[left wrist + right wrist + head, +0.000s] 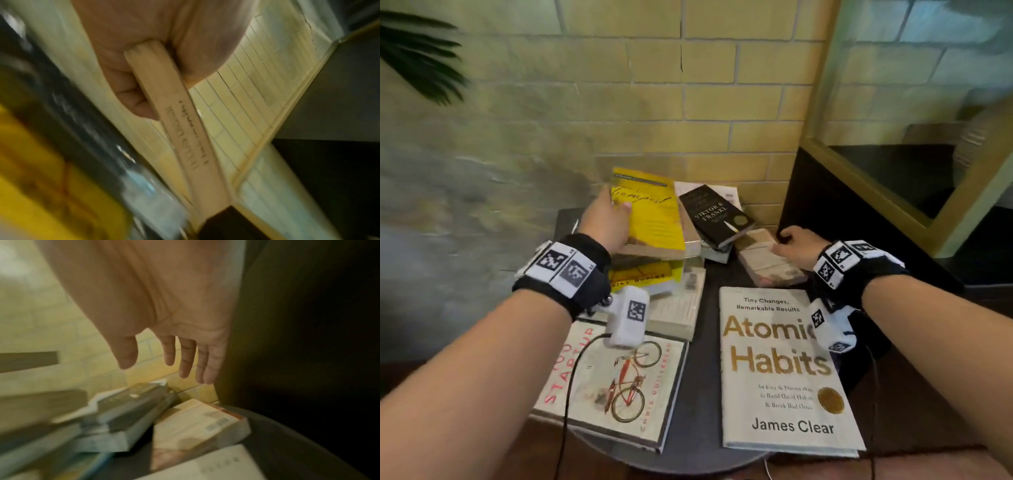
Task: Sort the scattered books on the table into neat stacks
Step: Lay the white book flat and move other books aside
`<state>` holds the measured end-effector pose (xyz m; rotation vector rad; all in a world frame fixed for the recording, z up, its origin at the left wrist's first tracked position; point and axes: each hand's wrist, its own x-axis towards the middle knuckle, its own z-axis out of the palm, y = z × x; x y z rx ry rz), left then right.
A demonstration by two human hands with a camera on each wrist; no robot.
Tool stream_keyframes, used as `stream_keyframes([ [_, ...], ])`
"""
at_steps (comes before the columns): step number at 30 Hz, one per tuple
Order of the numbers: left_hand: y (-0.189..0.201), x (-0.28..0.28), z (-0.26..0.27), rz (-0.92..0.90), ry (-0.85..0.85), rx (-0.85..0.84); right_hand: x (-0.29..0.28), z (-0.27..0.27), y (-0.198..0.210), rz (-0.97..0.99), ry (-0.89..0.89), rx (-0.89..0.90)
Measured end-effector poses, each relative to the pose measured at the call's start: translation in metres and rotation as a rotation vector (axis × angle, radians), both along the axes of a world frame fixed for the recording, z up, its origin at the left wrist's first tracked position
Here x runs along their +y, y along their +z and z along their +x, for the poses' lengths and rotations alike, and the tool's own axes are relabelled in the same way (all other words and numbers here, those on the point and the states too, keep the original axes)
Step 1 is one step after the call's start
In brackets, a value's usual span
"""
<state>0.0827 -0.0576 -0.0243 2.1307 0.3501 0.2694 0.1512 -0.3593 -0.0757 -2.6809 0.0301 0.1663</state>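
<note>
Several books lie scattered on a small round dark table [698, 442]. My left hand [606, 222] grips a yellow book [650, 212] by its left edge and holds it tilted above a pile at the back left; in the left wrist view its fingers [131, 91] wrap the book's tan edge [185, 129]. My right hand [796, 246] hovers over a cream paperback [767, 263] at the back right, fingers [185, 360] straight and empty above the cream paperback [197, 423]. A black book [714, 214] tops a middle pile. "Atomic Habits" [780, 370] lies flat at the front right.
A white book with a red bicycle cover [619, 380] lies at the front left, cables crossing it. A yellow brick wall [688, 102] stands right behind the table, and a dark cabinet side [825, 192] closes in on the right. Palm leaves [417, 58] hang at the upper left.
</note>
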Motion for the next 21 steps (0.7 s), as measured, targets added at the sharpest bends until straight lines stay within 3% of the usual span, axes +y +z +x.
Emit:
stream_keyframes([
  [3, -0.004, 0.025, 0.01, 0.209, 0.049, 0.144, 0.003, 0.016, -0.016, -0.14, -0.036, 0.077],
  [7, -0.011, 0.022, 0.008, 0.425, -0.014, 0.15, 0.011, 0.033, -0.032, -0.167, -0.092, 0.116],
  [9, -0.008, 0.002, 0.003, 0.443, -0.069, -0.037, 0.013, 0.036, -0.036, -0.176, -0.1, 0.129],
  [12, -0.007, -0.04, -0.003, 0.316, -0.198, -0.388, 0.014, 0.036, -0.039, -0.235, -0.062, 0.134],
  [14, -0.012, -0.072, -0.004, 0.214, -0.36, -0.445, 0.013, 0.034, -0.039, -0.236, -0.062, 0.128],
  [16, -0.023, -0.105, 0.0, 0.183, -0.504, -0.344, 0.011, 0.034, -0.042, -0.188, -0.068, 0.138],
  [19, -0.052, -0.147, 0.016, 0.192, -0.603, 0.059, 0.008, 0.039, -0.05, -0.118, -0.126, 0.08],
  [21, -0.069, -0.164, 0.028, 0.085, -0.578, 0.301, 0.008, 0.04, -0.051, -0.168, -0.18, 0.047],
])
